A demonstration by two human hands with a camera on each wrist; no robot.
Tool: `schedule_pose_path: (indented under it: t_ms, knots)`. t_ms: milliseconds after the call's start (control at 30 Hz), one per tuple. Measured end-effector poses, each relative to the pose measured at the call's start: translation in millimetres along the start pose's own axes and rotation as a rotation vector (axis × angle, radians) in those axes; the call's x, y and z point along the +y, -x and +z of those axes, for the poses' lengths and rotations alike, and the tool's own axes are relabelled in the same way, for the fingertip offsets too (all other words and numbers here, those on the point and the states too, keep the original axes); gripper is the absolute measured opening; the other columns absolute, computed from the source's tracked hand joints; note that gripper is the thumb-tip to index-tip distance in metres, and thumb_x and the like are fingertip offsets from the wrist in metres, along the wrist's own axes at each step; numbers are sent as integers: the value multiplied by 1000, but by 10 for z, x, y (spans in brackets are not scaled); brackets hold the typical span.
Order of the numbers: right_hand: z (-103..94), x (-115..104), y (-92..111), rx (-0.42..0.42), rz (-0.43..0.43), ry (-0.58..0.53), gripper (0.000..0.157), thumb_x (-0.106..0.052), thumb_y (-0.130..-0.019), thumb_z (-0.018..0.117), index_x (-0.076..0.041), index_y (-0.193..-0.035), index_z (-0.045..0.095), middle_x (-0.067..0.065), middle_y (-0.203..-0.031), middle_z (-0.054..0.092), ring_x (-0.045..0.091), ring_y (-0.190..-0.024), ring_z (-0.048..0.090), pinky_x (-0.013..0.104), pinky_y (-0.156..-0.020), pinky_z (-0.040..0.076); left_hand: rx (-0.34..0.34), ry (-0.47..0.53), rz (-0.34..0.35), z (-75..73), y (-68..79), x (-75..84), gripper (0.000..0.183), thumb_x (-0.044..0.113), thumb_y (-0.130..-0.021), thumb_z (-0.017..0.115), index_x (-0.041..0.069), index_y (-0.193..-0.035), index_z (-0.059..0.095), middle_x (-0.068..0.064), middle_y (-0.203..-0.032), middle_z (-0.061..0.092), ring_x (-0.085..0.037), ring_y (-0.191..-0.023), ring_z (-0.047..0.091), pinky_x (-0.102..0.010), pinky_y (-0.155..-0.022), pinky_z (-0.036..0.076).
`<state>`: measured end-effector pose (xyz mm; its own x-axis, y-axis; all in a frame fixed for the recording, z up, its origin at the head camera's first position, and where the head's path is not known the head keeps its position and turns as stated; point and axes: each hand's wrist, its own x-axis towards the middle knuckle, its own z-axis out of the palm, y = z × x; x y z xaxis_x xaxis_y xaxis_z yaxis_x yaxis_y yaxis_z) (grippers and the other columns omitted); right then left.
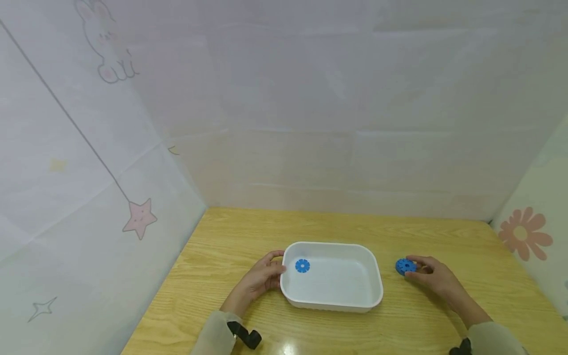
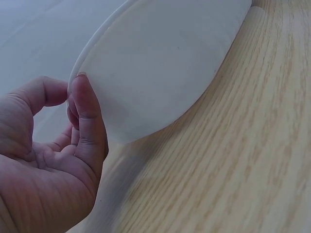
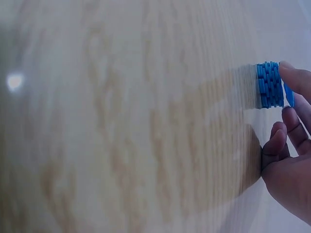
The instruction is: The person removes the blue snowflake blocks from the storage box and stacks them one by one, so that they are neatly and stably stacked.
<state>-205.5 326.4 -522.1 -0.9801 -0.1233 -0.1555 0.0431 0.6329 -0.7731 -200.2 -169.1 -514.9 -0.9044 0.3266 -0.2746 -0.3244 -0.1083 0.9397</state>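
Observation:
A white rectangular tub [image 1: 341,283] stands on the table in the middle of the head view. My left hand [image 1: 262,277] pinches its left rim; the left wrist view shows thumb and finger on either side of the tub wall [image 2: 150,73]. Inside the tub, toward the left, lies a flat blue notched disc [image 1: 302,266]. To the right of the tub is a short stack of similar blue discs [image 3: 268,86] on the table. My right hand [image 1: 437,281] pinches the top blue disc [image 3: 288,94], which tilts slightly off the stack, between thumb and finger.
The wooden table [image 1: 248,227] has a pale printed cloth [image 1: 284,162] hanging behind it and at both sides. Dark wrist straps [image 1: 244,335] sit over the light sleeves [image 1: 215,335].

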Motion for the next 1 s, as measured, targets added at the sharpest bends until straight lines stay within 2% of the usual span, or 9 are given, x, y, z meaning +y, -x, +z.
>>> schedule_pose_path:
  t_ms: [300,567,1000]
  knots:
    - [20,3,-9,-6,-20,5,69,-42,-91,73,-7,-146,52,14,-120,51,27,-103,49,35,-78,46,0,4,-4,0,-6,-4,59,4,-94,61,3,-148,36,-7,-100,67,-11,-71,63,-24,-61,56]
    - [27,2,-24,1,-25,20,69,-42,-91,74,-5,-145,52,13,-118,54,26,-102,52,37,-80,47,-1,0,-1,5,0,6,59,4,-94,62,3,-147,37,-10,-107,69,-12,-74,65,-25,-62,57]
    - [49,41,-64,-2,-18,9,71,-41,-90,75,-5,-146,51,10,-112,54,24,-99,52,34,-78,46,2,1,5,-5,0,1,58,4,-94,62,3,-147,37,-11,-109,68,-12,-74,65,-24,-62,57]
